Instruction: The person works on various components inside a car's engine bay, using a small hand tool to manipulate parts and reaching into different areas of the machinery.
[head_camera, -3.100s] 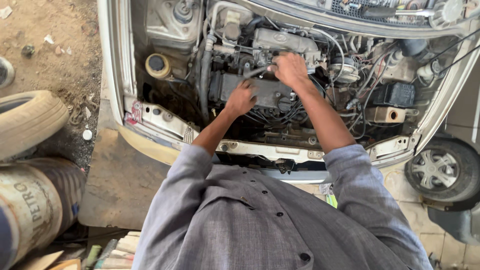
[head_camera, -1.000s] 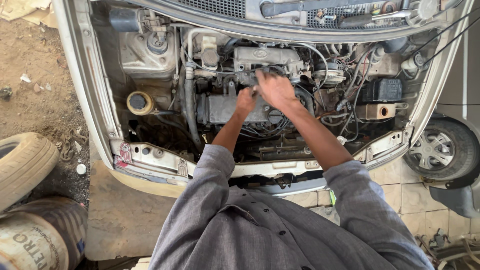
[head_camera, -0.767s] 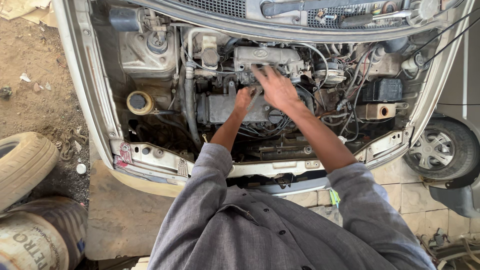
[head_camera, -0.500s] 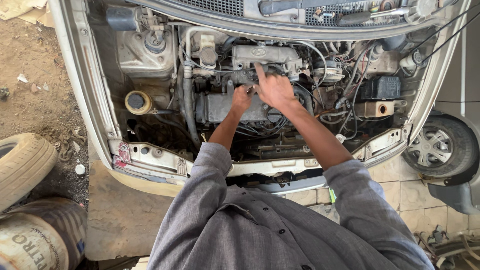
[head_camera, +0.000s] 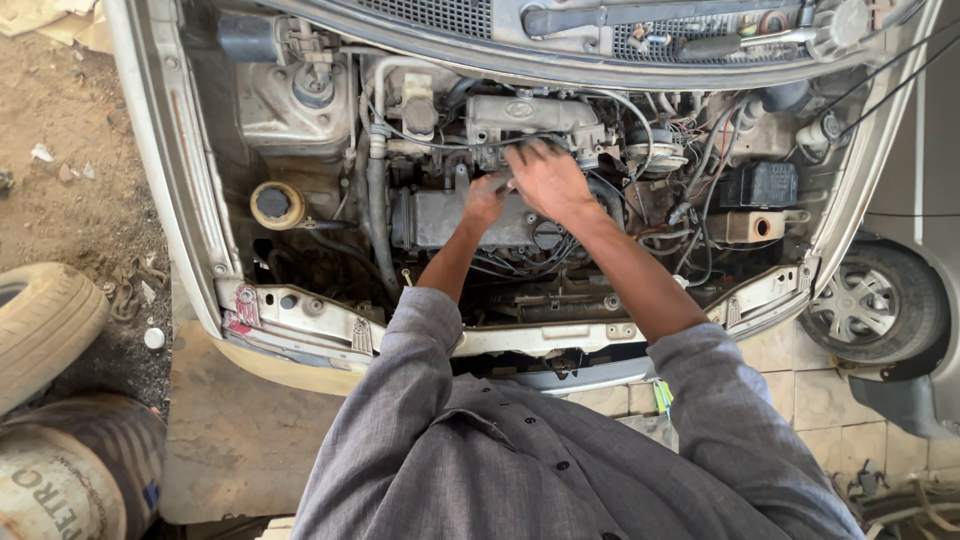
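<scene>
Left hand (head_camera: 486, 197) fingers curled in a narrow grip on top of the grey valve cover (head_camera: 450, 218), near its right end; what the fingers close on is too small to make out. Right hand (head_camera: 548, 180) just beside it, fingers spread wide and pressed flat over the back edge of the valve cover, below the intake housing (head_camera: 530, 117); motion blur at the fingertips, so cannot tell whether anything sits under the palm. The two hands nearly touch.

Valve cover sits mid engine bay. Black oil filler cap (head_camera: 546, 236) on its right end, just below the right wrist. Vertical coolant hose (head_camera: 378, 215) just left of the cover. Yellow-rimmed reservoir cap (head_camera: 275, 204) farther left, well apart. Black fuse box (head_camera: 763, 184) well right of the cover, wiring loom between. Both sleeves grey, pushed up the forearms.

Outside the bay: front wheel (head_camera: 866, 304) to the right of the cover's line; loose tyre (head_camera: 45, 325) and a steel drum (head_camera: 75, 475) far left, on dirt.
</scene>
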